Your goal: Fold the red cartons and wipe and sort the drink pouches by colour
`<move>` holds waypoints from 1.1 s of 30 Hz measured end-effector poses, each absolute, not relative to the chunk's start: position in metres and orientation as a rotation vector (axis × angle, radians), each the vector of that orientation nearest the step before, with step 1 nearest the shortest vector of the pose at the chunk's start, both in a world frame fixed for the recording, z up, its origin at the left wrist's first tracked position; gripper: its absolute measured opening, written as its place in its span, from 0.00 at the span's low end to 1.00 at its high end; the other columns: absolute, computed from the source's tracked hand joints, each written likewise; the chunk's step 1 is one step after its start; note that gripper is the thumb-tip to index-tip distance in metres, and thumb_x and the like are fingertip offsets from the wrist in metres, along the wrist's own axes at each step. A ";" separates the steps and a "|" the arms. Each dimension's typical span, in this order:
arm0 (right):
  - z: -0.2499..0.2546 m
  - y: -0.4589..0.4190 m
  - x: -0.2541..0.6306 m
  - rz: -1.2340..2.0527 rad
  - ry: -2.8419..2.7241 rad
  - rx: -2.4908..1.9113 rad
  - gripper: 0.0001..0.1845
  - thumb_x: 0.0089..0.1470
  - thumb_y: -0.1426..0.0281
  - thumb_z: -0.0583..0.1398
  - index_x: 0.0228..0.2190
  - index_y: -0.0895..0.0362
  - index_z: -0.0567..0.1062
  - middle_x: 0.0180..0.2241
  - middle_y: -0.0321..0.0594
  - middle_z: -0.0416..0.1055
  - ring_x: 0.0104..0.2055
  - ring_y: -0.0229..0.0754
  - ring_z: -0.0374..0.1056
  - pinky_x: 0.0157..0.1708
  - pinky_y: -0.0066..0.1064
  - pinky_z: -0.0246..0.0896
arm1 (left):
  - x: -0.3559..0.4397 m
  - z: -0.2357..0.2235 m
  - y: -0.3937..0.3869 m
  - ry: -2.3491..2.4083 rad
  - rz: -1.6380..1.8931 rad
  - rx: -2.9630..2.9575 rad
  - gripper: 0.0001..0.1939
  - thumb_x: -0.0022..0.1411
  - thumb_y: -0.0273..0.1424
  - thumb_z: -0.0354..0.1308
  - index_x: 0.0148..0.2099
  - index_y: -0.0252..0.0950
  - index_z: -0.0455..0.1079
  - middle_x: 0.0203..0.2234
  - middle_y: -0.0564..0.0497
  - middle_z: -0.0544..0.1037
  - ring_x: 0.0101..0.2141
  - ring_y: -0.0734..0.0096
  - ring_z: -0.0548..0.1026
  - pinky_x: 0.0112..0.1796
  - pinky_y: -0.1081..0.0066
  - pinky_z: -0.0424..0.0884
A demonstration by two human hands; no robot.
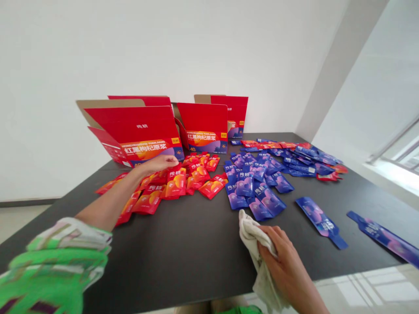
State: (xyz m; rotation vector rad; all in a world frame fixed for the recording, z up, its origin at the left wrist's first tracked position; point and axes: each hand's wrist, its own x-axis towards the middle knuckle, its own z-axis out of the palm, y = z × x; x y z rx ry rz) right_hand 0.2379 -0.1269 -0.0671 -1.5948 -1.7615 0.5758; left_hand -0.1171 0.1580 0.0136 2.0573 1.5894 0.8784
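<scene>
My left hand (pixel 161 163) is closed over the top end of a red pouch (pixel 174 183) with an orange fruit print. That pouch stands nearly upright among other red pouches (pixel 149 200) on the dark table. My right hand (pixel 278 253) grips a crumpled white cloth (pixel 253 235) close to the table's front edge. Just beyond the cloth lies a heap of blue-purple pouches (pixel 245 185). To the right of this hand, a single blue pouch (pixel 319 220) lies flat with its narrow spout end toward me.
Red cartons with raised flaps, one (pixel 144 135) at the left and another (pixel 204 131) beside it, stand along the back. Mixed blue and red pouches (pixel 304 159) are piled at the far right. Another blue pouch (pixel 386 235) reaches over the table's right edge. A white wall (pixel 163 48) rises behind.
</scene>
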 end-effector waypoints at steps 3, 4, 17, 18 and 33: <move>-0.058 -0.113 0.272 0.555 -1.617 -1.527 0.17 0.63 0.61 0.51 0.50 0.51 0.70 0.41 0.40 0.71 0.43 0.44 0.67 0.43 0.34 0.63 | -0.113 0.006 0.151 1.596 0.885 2.187 0.10 0.60 0.34 0.59 0.41 0.32 0.73 0.39 0.46 0.79 0.44 0.58 0.75 0.51 0.56 0.67; -0.053 -0.106 0.288 0.486 -1.588 -1.550 0.18 0.62 0.60 0.51 0.49 0.52 0.70 0.41 0.40 0.71 0.42 0.44 0.67 0.42 0.33 0.63 | -0.108 0.005 0.145 1.588 0.920 2.231 0.12 0.60 0.34 0.58 0.44 0.33 0.72 0.43 0.44 0.77 0.49 0.54 0.73 0.54 0.55 0.63; -0.045 -0.003 0.410 0.062 -1.572 -2.504 0.21 0.56 0.61 0.56 0.48 0.56 0.74 0.50 0.58 0.68 0.55 0.66 0.62 0.48 0.57 0.56 | 0.019 -0.034 0.123 1.263 1.020 2.282 0.11 0.66 0.32 0.54 0.48 0.35 0.71 0.44 0.45 0.78 0.45 0.61 0.75 0.50 0.56 0.69; -0.042 0.000 0.411 0.076 -1.610 -2.494 0.22 0.56 0.61 0.58 0.50 0.56 0.73 0.52 0.58 0.68 0.56 0.65 0.62 0.49 0.56 0.57 | 0.028 -0.039 0.127 1.241 1.036 2.263 0.11 0.66 0.33 0.55 0.48 0.34 0.70 0.44 0.46 0.77 0.45 0.62 0.76 0.49 0.56 0.70; 0.008 0.146 0.462 -0.048 -1.823 -2.469 0.18 0.61 0.63 0.60 0.50 0.58 0.71 0.50 0.44 0.70 0.47 0.45 0.70 0.46 0.43 0.69 | 0.082 -0.062 0.140 0.987 1.186 2.003 0.09 0.63 0.30 0.56 0.45 0.35 0.72 0.38 0.47 0.80 0.41 0.64 0.78 0.47 0.58 0.72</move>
